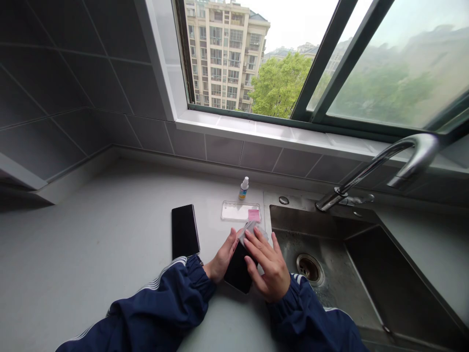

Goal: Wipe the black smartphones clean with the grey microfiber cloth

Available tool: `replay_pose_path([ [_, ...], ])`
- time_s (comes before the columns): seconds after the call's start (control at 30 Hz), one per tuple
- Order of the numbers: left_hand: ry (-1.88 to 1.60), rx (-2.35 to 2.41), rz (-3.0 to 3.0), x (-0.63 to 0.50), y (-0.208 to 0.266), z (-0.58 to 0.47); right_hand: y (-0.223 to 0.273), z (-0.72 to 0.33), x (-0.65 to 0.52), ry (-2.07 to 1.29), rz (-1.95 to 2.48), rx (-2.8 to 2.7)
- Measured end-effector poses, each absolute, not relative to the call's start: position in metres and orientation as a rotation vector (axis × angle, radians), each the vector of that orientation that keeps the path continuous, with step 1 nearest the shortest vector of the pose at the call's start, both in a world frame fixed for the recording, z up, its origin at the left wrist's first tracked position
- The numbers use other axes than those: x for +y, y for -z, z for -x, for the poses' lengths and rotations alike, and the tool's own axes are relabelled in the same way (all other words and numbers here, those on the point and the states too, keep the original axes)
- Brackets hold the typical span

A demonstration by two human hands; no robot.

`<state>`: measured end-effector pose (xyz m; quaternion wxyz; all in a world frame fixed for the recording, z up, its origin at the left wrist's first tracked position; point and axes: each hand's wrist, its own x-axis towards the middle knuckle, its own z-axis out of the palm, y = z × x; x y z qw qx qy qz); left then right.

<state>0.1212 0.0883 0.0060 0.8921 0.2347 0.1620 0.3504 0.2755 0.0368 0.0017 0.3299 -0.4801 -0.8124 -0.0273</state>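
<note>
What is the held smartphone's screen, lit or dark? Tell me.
Dark: the screen of the held smartphone shows only black where visible; the grey cloth and right hand cover part of it.

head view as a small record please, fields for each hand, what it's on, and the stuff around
left hand: holds the handheld phone by its left side
right hand: fingers spread, pressing a grey cloth over the phone's far end
handheld phone: dark screen facing up
second phone: flat on the counter, left of the hands
clear case: on the counter, just beyond the hands
pink square: at the case's right end; on or under it, cannot tell
small bottle: upright beyond the case
sink: right of the hands
</note>
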Motion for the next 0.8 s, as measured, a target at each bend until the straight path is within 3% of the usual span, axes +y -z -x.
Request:
replay_pose_path([
  [0.17, -0.774, 0.357, -0.514, 0.088, -0.011, -0.122, 0.001, -0.275, 0.038, 0.079, 1.304, -2.091],
  [0.4, -0.572, 0.314, -0.388, 0.09, 0.004, -0.118, -0.002, -0.269, 0.033, 0.049, 1.186, -2.209],
  [0.63, -0.74, 0.368, -0.453, 0.088, -0.012, -0.121, 0.001, -0.275, 0.037, 0.088, 1.319, -2.129],
  [0.8, -0.654, 0.334, -0.448, 0.086, -0.007, -0.119, 0.002, -0.267, 0.032, 0.074, 1.3, -2.16],
])
